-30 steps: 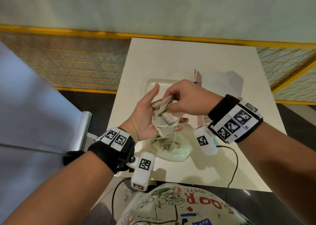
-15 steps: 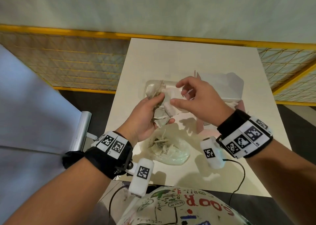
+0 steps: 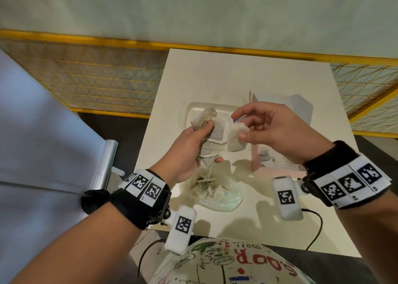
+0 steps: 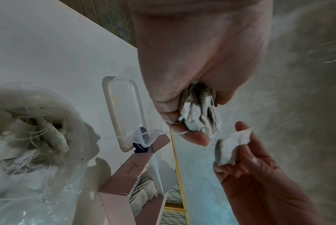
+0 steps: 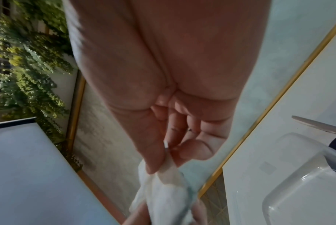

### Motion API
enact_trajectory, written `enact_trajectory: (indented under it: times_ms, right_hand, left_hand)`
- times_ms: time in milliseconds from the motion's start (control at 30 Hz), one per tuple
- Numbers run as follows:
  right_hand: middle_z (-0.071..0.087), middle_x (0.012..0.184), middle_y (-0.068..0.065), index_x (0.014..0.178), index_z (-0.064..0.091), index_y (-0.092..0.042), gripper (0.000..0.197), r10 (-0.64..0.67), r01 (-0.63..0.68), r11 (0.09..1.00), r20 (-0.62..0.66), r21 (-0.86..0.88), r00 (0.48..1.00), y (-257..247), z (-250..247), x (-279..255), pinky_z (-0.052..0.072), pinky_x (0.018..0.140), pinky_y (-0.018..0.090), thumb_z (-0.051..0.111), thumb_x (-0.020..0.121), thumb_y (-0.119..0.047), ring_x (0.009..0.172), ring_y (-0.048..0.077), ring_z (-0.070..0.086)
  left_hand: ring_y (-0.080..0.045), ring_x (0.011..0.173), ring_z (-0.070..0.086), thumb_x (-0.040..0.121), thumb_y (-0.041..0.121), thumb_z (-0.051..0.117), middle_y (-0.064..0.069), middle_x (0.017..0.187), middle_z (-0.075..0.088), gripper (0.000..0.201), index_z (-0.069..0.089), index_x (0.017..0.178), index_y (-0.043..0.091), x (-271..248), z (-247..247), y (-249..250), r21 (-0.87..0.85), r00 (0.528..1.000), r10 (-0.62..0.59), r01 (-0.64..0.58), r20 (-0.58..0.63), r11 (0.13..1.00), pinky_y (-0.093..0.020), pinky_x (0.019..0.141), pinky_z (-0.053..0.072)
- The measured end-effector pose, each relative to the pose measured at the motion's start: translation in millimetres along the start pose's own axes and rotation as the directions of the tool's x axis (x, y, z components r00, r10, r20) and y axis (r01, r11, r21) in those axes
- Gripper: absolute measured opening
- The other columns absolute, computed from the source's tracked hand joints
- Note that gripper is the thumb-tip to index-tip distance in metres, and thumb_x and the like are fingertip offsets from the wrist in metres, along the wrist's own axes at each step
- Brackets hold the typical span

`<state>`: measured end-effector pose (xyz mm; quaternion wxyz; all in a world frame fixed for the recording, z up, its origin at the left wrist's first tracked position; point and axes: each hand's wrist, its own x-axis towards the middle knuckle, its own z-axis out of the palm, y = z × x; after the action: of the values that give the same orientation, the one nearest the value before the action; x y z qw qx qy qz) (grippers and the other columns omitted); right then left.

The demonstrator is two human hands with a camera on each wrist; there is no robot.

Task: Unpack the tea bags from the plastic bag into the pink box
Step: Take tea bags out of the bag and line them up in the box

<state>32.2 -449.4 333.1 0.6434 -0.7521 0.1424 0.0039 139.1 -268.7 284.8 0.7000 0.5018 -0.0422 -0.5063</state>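
Above the white tabletop (image 3: 226, 79), left hand (image 3: 189, 152) grips a bunch of crumpled beige paper tea bags (image 3: 204, 120). Right hand (image 3: 277, 132) pinches a single beige tea bag (image 3: 235, 138) by thumb and forefinger. Open pink cardboard box (image 3: 257, 161) sits directly below and just nearer than right hand; judged nearer that hand. Clear plastic bag (image 3: 217, 192) lies under left hand, tea bags still inside.

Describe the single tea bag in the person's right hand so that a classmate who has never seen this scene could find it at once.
Start at the white table and find the open pink box on its right half. Just above it, the right hand pinches one tea bag between thumb and fingers. It hangs alone, whereas the left hand grips a whole bunch.
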Motion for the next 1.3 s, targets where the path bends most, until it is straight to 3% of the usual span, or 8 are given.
enact_trajectory:
  times_ms: [67,233,533,633,767,967,1200,1300]
  right_hand:
    - [0.064,0.091,0.031,0.113,0.069,-0.011,0.036,0.012,-0.012,0.999,0.004,0.048,1.0,-2,-1,0,0.049,0.078,0.044,0.076,0.08,0.002,0.081,0.032,0.06]
    - [0.064,0.074,-0.001,0.11,0.07,-0.012,0.035,0.07,-0.074,0.997,-0.107,-0.029,0.992,6,16,8,0.053,0.066,0.035,0.082,0.077,-0.006,0.066,0.019,0.06]
    - [0.056,0.071,-0.005,0.103,0.063,-0.028,0.038,0.006,-0.093,0.905,-0.205,-0.416,0.979,16,54,4,0.045,0.058,0.023,0.086,0.073,-0.032,0.057,0.003,0.049]
    - [0.059,0.087,-0.006,0.106,0.063,-0.036,0.033,0.083,-0.121,0.95,-0.142,-0.287,0.986,8,51,4,0.047,0.064,0.023,0.08,0.079,-0.028,0.067,0.006,0.055]
    - [0.066,0.07,-0.008,0.092,0.073,-0.016,0.007,0.141,-0.152,0.987,-0.159,-0.059,0.977,-1,42,7,0.042,0.055,0.011,0.075,0.085,-0.017,0.062,-0.001,0.058]
    - [0.062,0.073,0.005,0.083,0.07,-0.01,0.011,0.157,-0.17,0.983,-0.153,-0.07,0.976,1,37,7,0.043,0.053,0.017,0.077,0.085,-0.018,0.062,0.008,0.054]
    - [0.062,0.071,0.011,0.076,0.063,-0.006,0.012,0.038,0.0,0.991,-0.285,0.133,0.958,-6,25,3,0.047,0.064,0.035,0.07,0.084,-0.001,0.071,0.023,0.063]
    - [0.06,0.062,0.009,0.073,0.063,-0.007,0.014,-0.019,0.085,0.97,-0.279,0.227,0.96,-14,19,-4,0.046,0.059,0.035,0.069,0.079,0.003,0.063,0.026,0.063]
  left_hand:
    - [-0.032,0.097,0.063,0.106,0.032,0.05,-0.016,0.116,0.067,0.04,0.062,0.132,0.004,0,-1,-1,-0.002,1.0,-0.019,0.019,0.008,1.0,-0.034,0.056,0.056]
    - [-0.033,0.095,0.066,0.106,0.035,0.046,-0.015,0.111,0.07,0.045,0.062,0.133,0.003,-2,0,-5,0.049,0.997,-0.03,0.027,0.065,0.998,-0.035,0.059,0.058]
    - [-0.024,0.071,0.07,0.106,0.032,0.049,-0.011,0.089,0.073,0.032,0.067,0.119,0.008,-5,-4,-8,0.192,0.996,-0.01,-0.008,0.091,0.981,-0.03,0.054,0.055]
    - [-0.023,0.065,0.068,0.106,0.032,0.051,-0.01,0.084,0.073,0.029,0.068,0.114,0.01,-5,-9,-10,0.226,0.997,-0.016,-0.002,0.079,0.974,-0.029,0.05,0.051]
    - [-0.023,0.075,0.066,0.099,0.038,0.059,-0.009,0.088,0.072,0.027,0.072,0.106,0.014,-7,-9,-14,0.239,0.992,-0.051,0.021,0.119,0.971,-0.034,0.063,0.051]
    - [-0.023,0.079,0.066,0.099,0.03,0.06,-0.009,0.089,0.072,0.022,0.073,0.106,0.014,-8,-10,-20,0.258,0.985,-0.073,0.031,0.155,0.966,-0.037,0.071,0.049]
    - [-0.023,0.077,0.061,0.1,0.035,0.06,-0.013,0.094,0.064,0.026,0.072,0.108,0.013,-7,-12,-23,0.296,0.994,-0.059,0.028,0.097,0.955,-0.035,0.061,0.049]
    - [-0.03,0.089,0.058,0.099,0.037,0.063,-0.014,0.098,0.064,0.028,0.073,0.108,0.012,-4,-16,-24,0.287,0.997,-0.042,0.024,0.057,0.958,-0.043,0.075,0.048]
